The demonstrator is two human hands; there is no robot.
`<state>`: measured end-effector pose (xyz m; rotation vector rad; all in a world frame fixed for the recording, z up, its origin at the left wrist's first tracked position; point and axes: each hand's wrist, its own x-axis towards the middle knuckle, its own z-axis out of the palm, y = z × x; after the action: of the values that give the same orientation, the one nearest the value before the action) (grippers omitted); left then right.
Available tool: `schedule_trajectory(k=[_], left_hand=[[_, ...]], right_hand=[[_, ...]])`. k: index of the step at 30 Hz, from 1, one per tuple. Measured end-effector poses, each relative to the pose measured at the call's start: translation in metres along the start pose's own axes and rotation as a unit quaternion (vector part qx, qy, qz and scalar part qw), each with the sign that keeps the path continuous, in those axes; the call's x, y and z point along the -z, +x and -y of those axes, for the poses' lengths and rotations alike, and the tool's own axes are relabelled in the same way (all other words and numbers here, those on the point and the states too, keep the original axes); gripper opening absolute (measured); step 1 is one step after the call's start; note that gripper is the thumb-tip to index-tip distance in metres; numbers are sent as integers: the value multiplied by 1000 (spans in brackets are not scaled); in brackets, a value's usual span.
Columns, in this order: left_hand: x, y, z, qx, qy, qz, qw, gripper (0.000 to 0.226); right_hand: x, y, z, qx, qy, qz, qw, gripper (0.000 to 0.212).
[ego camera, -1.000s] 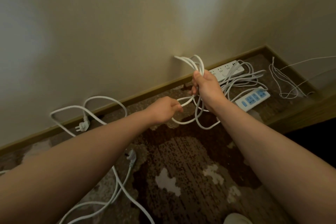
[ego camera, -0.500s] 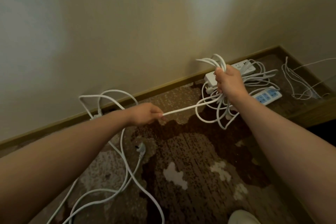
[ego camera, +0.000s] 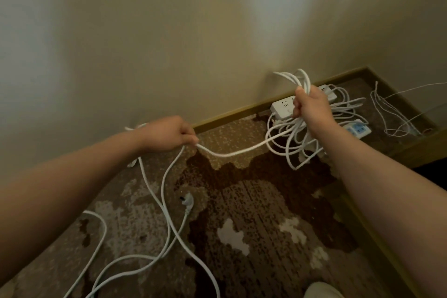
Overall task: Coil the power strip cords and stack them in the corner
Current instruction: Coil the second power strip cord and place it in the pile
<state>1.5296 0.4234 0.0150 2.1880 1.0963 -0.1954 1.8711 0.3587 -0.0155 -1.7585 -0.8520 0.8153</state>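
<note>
My right hand (ego camera: pixel 310 109) grips a bundle of white cord loops (ego camera: pixel 291 150) held up in front of the corner. From the bundle a white cord (ego camera: pixel 232 152) sags across to my left hand (ego camera: pixel 169 133), which pinches it. Beyond my left hand the cord trails down over the carpet toward the lower left. A white power strip (ego camera: pixel 281 107) lies against the baseboard behind my right hand. A second strip with blue sockets (ego camera: pixel 358 129) lies to its right among more loops. A white plug (ego camera: pixel 188 202) lies on the carpet.
A wooden baseboard (ego camera: pixel 229 117) runs along the wall to the corner at right. Thin white wire (ego camera: pixel 387 113) lies tangled at the far right. The floor is patterned brown carpet (ego camera: pixel 242 201). A shoe tip (ego camera: pixel 323 290) shows at the bottom edge.
My left hand has slid left along the cord, drawing out a longer span that now sags between the hands. My right hand stays by the corner with the coil.
</note>
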Motion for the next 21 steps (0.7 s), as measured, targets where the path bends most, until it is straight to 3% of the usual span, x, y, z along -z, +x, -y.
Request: schedule_trajectory(k=[4, 8, 16, 21], left_hand=[[-30, 9, -30, -58, 106, 68, 990, 18], [-41, 11, -21, -49, 140, 95, 984, 18], [-16, 7, 30, 9, 10, 40, 999, 21], [-18, 12, 16, 5, -16, 19, 1000, 18]], right_hand=[[-14, -6, 13, 12, 31, 44, 998, 22], [-10, -5, 13, 28, -15, 37, 999, 21], [26, 7, 1, 80, -144, -41, 986, 24], [20, 6, 5, 106, -151, -39, 982, 24]])
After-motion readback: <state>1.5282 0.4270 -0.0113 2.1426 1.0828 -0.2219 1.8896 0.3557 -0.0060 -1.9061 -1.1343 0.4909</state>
